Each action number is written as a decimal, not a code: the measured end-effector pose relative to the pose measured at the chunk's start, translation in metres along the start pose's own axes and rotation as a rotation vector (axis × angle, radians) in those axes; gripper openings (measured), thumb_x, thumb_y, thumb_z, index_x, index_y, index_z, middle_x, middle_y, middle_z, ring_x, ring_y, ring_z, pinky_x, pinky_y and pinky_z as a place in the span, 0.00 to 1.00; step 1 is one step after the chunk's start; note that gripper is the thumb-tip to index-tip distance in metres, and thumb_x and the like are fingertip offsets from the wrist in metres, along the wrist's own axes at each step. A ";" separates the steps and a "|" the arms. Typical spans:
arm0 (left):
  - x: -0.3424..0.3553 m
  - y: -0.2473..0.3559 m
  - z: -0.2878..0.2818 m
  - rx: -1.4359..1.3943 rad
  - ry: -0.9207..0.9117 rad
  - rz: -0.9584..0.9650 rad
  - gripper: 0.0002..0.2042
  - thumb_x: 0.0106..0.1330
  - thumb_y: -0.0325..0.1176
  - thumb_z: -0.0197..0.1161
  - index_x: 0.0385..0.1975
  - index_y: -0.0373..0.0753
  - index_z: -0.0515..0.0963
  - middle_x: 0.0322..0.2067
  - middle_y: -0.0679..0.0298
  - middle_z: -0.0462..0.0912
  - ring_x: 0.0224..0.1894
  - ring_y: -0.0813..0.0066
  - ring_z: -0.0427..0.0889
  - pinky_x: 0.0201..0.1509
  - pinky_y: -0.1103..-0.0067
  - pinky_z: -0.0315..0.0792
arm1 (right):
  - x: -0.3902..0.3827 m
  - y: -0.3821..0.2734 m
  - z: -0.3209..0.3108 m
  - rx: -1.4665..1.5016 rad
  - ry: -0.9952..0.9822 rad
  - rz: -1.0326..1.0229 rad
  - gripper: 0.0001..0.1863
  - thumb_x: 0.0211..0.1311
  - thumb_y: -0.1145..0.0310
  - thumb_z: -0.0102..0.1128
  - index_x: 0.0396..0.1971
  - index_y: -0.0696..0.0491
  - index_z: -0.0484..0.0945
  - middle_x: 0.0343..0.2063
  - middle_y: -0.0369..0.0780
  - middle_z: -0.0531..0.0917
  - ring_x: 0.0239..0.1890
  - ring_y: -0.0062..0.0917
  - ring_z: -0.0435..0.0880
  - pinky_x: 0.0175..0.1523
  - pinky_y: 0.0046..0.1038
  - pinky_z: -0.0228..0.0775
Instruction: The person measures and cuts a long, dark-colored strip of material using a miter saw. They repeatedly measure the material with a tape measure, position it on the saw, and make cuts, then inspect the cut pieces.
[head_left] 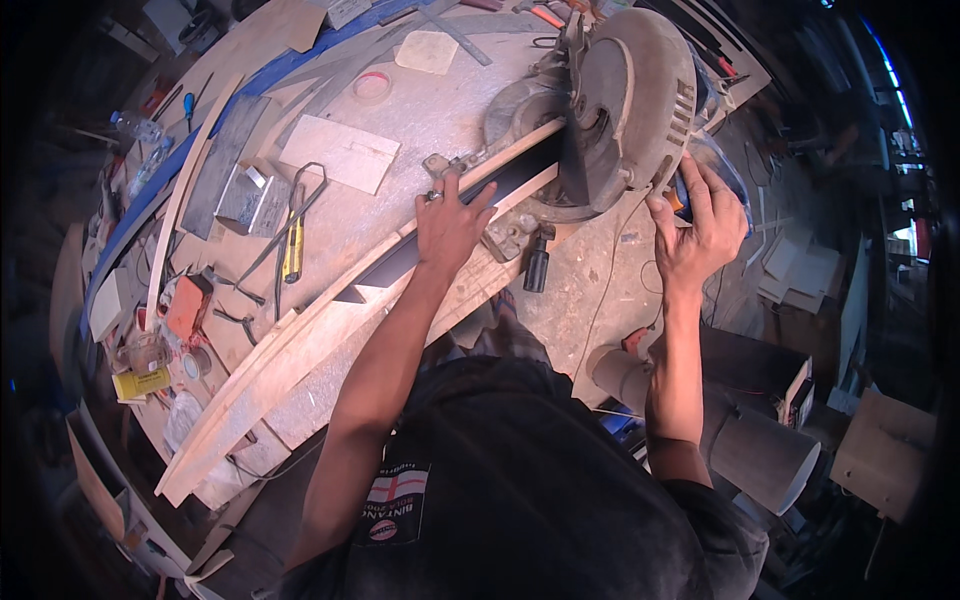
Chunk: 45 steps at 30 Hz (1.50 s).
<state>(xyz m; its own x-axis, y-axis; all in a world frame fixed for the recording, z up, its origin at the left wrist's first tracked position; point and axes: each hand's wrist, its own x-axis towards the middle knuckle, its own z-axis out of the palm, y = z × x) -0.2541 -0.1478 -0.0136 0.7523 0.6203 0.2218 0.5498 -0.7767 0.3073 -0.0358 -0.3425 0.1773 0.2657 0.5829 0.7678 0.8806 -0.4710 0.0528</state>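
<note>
My left hand (450, 225) is closed over a long wooden strip (340, 283), a ring on one finger. Beside this strip runs a dark-faced piece (392, 262) with a pale edge. Both reach to the blade (572, 165) of a dusty mitre saw (655, 100), where their far ends meet it or pass behind it; I cannot tell which. At the saw's right side my right hand (700, 225) has its fingers curled round the handle, mostly hidden behind them. A black clamp knob (537, 262) sticks out from the saw base toward me.
Left on the bench lie a pale board (340, 153), a tape roll (372, 87), a yellow cutter knife (293, 250), a metal box (252, 200) and an orange block (187, 305). A grey pipe (765, 455) and a cardboard box (885, 450) are low on the right.
</note>
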 end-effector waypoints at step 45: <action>0.030 0.049 -0.005 0.051 -0.108 -0.325 0.41 0.69 0.51 0.75 0.77 0.41 0.65 0.70 0.58 0.67 0.73 0.60 0.67 0.69 0.38 0.57 | 0.003 0.001 -0.002 0.034 -0.048 0.012 0.40 0.59 0.26 0.67 0.58 0.45 0.92 0.47 0.35 0.91 0.49 0.32 0.85 0.59 0.37 0.71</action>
<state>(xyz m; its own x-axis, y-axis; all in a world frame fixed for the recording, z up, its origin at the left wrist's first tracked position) -0.2058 -0.1669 0.0125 0.5673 0.8233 0.0194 0.7825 -0.5462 0.2988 -0.0350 -0.3428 0.1805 0.2945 0.6085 0.7369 0.8895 -0.4564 0.0214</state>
